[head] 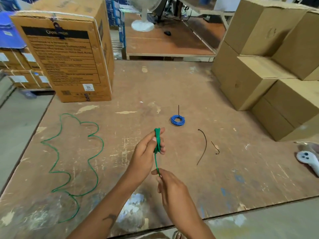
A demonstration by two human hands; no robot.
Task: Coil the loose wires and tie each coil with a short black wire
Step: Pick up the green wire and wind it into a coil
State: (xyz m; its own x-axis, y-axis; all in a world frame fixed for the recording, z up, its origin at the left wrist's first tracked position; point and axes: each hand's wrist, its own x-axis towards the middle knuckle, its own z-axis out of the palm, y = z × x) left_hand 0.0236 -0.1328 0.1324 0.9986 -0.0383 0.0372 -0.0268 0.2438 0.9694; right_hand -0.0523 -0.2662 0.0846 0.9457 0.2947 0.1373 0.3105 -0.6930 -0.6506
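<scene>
The left hand (146, 149) is gripping a small green coil (157, 141) above the middle of the worktable (189, 83), fingers curled round the loops with the thumb pressing them together. Just below it, nearer the front edge, the right hand (170, 185) is pinching the green strand that runs down out of the coil, fingertips closed on it and drawing it taut. It looks like a winding turn in progress, though where that strand goes past the pinch is hidden by the hand. Over toward the left edge, a long run of loose green wire (76, 163) is lying in wavy bends on the tabletop, so plenty seems to be waiting to be wound. One job is looking finished: a blue coil (177, 120) is sitting beyond the hands, toward the table's centre, with a short black tie (178, 110) sticking up from it. To the right of the hands, two more black wires are lying flat and untouched, a longer curved one (204, 145) and a shorter hooked one (215, 148) just beside it, ready for tying. So the call here: one coil done, the green one partly wound and not yet tied. Cardboard boxes (259, 80) are standing along the right edge, a tall printed carton (69, 57) at the far left corner, and a white controller (309, 161) is resting near the right edge.
</scene>
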